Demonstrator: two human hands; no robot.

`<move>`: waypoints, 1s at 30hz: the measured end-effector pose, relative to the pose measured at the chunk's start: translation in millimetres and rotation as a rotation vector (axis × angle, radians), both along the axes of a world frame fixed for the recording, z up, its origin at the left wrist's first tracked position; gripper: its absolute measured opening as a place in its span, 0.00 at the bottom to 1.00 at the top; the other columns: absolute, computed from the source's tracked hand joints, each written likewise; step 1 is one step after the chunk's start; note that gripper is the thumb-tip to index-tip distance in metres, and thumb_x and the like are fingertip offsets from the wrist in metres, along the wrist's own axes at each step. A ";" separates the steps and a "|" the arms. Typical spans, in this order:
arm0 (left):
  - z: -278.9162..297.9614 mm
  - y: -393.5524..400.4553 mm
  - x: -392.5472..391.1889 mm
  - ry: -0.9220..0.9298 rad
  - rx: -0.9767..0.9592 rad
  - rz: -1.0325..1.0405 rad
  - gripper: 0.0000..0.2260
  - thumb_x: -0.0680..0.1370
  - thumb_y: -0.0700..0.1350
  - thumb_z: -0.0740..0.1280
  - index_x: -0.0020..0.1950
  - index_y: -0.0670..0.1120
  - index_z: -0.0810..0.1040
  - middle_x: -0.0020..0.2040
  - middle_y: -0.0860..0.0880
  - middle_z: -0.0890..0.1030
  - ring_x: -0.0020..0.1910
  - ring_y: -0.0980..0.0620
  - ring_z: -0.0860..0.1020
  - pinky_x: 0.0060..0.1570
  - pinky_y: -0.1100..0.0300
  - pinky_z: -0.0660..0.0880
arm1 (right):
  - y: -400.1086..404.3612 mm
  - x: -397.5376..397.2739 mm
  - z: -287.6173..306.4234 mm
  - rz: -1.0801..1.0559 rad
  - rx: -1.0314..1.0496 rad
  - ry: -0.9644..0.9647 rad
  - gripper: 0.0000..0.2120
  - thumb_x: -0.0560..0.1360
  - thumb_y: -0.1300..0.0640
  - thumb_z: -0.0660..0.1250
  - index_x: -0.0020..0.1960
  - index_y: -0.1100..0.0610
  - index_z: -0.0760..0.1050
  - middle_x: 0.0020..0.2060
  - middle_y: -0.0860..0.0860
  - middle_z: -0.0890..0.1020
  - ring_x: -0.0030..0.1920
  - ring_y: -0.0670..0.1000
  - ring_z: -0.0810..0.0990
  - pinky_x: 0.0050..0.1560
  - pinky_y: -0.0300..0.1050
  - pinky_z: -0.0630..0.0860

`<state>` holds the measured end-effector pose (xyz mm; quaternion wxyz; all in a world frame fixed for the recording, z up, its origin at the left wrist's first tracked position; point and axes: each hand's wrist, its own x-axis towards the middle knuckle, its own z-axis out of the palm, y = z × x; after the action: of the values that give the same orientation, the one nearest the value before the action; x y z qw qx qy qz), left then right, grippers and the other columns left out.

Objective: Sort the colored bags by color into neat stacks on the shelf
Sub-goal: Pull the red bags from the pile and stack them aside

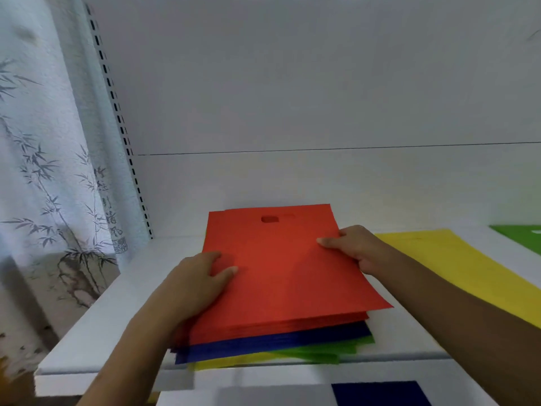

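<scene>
A mixed pile of flat bags lies on the white shelf (96,326). Red bags (281,276) are on top, with blue bags (263,345), green bags (328,351) and yellow bags (231,363) showing underneath at the front edge. My left hand (199,285) grips the left edge of the red bags, thumb on top. My right hand (351,249) grips their right edge, thumb on top. A separate yellow bag (468,273) lies flat to the right, and a green bag (521,237) lies at the far right.
The shelf has a white back panel (292,98) and a slotted upright (117,112) at the left. A curtain with a bamboo print (44,171) hangs left of the shelf. A blue bag (380,394) lies on a lower level below the shelf's front edge.
</scene>
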<state>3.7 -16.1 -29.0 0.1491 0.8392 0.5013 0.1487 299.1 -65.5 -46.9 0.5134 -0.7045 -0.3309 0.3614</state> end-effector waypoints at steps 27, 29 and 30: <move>23.6 21.0 25.9 -0.929 -0.768 -0.083 0.32 0.65 0.52 0.79 0.63 0.39 0.76 0.55 0.39 0.82 0.50 0.46 0.82 0.55 0.47 0.78 | -57.2 -3.2 38.4 -0.098 0.476 -0.155 0.11 0.76 0.63 0.68 0.56 0.55 0.78 0.47 0.52 0.86 0.44 0.52 0.85 0.44 0.47 0.81; 32.8 10.1 37.4 -1.018 -0.913 -0.148 0.22 0.68 0.46 0.75 0.58 0.37 0.79 0.51 0.38 0.84 0.44 0.45 0.83 0.49 0.51 0.81 | -75.6 -1.8 41.3 -0.140 0.531 -0.075 0.11 0.75 0.64 0.69 0.56 0.56 0.79 0.46 0.54 0.86 0.44 0.54 0.85 0.45 0.49 0.82; 34.1 2.9 43.4 -1.012 -0.937 -0.185 0.16 0.71 0.43 0.71 0.57 0.37 0.80 0.50 0.39 0.84 0.43 0.45 0.84 0.47 0.52 0.81 | -85.8 -0.4 42.8 -0.168 0.557 -0.067 0.10 0.74 0.63 0.70 0.55 0.56 0.80 0.46 0.55 0.86 0.44 0.55 0.85 0.45 0.51 0.82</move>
<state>47.1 -13.2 5.2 0.7230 0.5532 0.3079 0.2765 298.8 -151.3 -4.1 0.7038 -0.5731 -0.3746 0.1893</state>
